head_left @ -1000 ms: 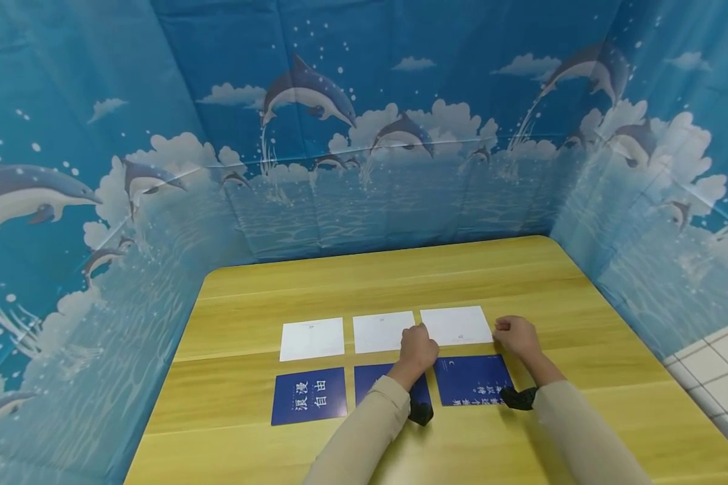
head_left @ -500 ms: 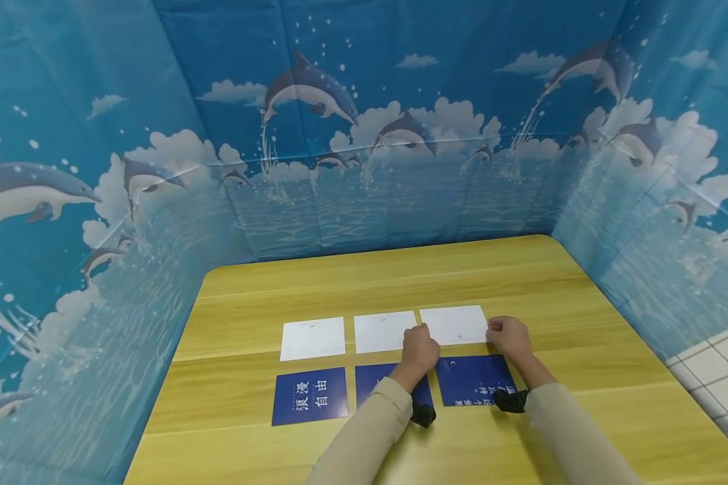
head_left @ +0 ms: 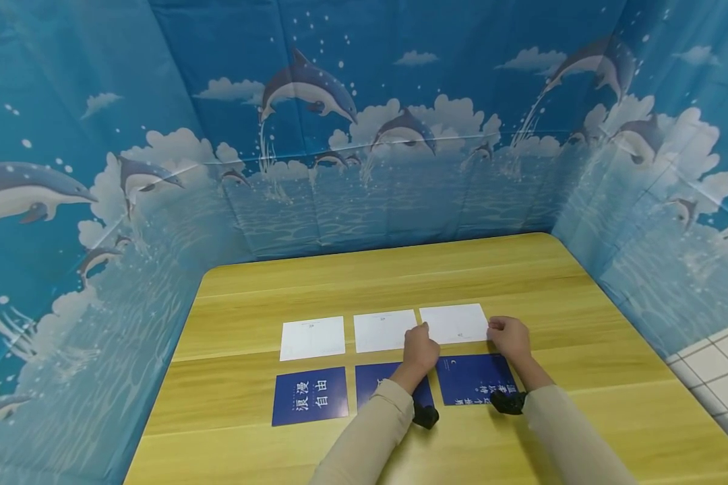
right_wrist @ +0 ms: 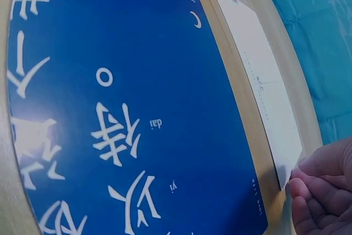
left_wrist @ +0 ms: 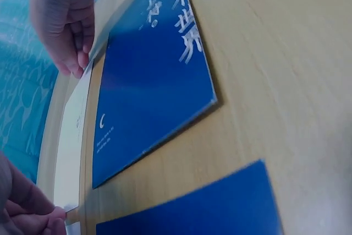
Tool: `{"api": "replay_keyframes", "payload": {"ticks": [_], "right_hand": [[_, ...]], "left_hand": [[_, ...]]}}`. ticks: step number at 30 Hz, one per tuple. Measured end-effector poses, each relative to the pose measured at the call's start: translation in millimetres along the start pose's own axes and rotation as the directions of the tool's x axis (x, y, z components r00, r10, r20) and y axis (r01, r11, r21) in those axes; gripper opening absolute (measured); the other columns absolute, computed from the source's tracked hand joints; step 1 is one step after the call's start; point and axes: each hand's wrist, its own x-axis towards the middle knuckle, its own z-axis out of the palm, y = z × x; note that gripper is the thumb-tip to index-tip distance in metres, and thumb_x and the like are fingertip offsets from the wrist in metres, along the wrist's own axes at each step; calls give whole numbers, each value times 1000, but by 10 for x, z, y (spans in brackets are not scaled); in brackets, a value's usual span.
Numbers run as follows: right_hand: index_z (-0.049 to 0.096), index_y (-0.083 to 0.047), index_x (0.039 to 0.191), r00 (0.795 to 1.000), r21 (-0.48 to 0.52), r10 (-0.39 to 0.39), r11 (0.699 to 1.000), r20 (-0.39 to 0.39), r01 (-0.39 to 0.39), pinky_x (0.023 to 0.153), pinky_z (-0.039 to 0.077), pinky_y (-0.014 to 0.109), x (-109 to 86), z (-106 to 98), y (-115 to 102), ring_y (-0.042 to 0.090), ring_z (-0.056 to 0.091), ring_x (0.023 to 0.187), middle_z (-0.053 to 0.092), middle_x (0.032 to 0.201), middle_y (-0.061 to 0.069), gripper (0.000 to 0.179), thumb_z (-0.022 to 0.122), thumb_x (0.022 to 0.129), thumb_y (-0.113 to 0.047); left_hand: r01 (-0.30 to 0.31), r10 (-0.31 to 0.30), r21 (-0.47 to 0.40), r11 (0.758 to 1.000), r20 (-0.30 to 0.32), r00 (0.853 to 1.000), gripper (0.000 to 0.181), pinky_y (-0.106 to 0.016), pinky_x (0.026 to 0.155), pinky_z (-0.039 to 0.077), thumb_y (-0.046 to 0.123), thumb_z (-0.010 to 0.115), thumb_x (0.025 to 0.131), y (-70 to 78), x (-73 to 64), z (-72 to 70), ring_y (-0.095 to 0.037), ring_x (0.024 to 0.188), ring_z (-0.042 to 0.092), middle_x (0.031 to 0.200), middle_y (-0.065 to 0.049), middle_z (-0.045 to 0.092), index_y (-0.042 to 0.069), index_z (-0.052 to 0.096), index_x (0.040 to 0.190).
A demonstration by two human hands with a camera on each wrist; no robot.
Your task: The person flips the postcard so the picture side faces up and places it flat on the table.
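A white card (head_left: 451,322) lies at the right end of the back row, with small print near its front edge. My left hand (head_left: 420,349) pinches its front left corner, also reaching towards the middle white card (head_left: 381,332). At the opposite end, my right hand (head_left: 511,337) pinches the right edge between thumb and curled forefinger. In the right wrist view, the thumb and finger of that hand (right_wrist: 327,188) meet at the card's corner. Just in front lies a dark blue card (head_left: 473,374) with white characters, its right corner partly hidden by the right wrist.
The left white card (head_left: 312,339) and left blue card (head_left: 309,397) lie flat on the yellow wood table (head_left: 249,289). My left forearm partly covers the middle blue card (head_left: 369,378). A dolphin-printed curtain (head_left: 364,188) stands behind the table.
My right hand has moved slightly left, from beside the right white card onto its right edge. The left hand stays at the card's left corner. The cards lie nearly as before.
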Motion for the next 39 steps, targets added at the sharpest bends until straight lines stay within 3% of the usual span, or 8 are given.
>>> {"api": "replay_keyframes", "payload": {"ticks": [6,11,16,20,24,30,36,39], "right_hand": [[57,15,112,992,124,128,984,5,-128,76,48,44,30,-17,51,39,56,97,58,108,30,35,55,86,-8],[49,16,121,965,248,241,933,104,-259,79,47,41,56,-80,41,40,49,106,50,120,32,45,59,85,-9],[47,17,122,954,243,240,929,177,-279,72,48,34,139,-106,53,39,50,102,50,119,33,47,62,82,-2],[48,16,121,948,227,238,931,211,-284,70,47,32,182,-116,65,36,51,98,51,117,32,44,62,83,0],[47,16,120,947,244,231,927,223,-284,68,46,28,186,-120,69,32,51,92,53,107,28,46,64,80,2],[48,14,118,954,256,211,930,213,-263,62,44,20,173,-118,102,28,48,86,53,99,20,45,66,79,1],[49,13,116,964,266,168,939,208,-220,61,43,19,171,-135,134,26,48,84,54,95,17,43,67,80,-1],[50,13,115,973,264,131,948,190,-179,60,44,19,164,-158,127,25,49,84,55,96,18,41,67,81,-3]], "left_hand": [[34,-35,-86,996,-17,999,46,-37,89,44,-11,47,74,5,3,19,-33,113,50,117,-23,57,-13,53,120],[0,-2,-54,999,-42,999,45,-36,88,45,-12,49,73,16,-21,43,-32,111,52,114,-23,59,-12,55,118],[-36,34,-15,999,-78,996,41,-37,84,47,-12,49,74,28,-36,63,-33,106,55,110,-23,61,-12,58,114],[-80,88,80,994,-106,990,31,-35,77,50,-9,52,76,1,0,69,-33,94,60,96,-21,65,-10,64,105],[-143,179,232,962,-145,973,19,-34,71,49,-7,61,72,-55,63,53,-30,78,60,76,-15,63,-6,68,89],[-166,229,330,929,-164,959,14,-31,68,46,-2,72,68,-82,140,-9,-25,74,55,74,-10,57,1,65,81],[-187,214,179,966,-148,966,39,-23,51,21,-15,61,64,-65,215,-89,-11,52,21,55,4,16,10,33,55],[-154,166,96,983,-137,977,43,-22,51,17,-12,62,71,-47,248,-116,-9,53,16,56,6,14,12,31,55]]}}
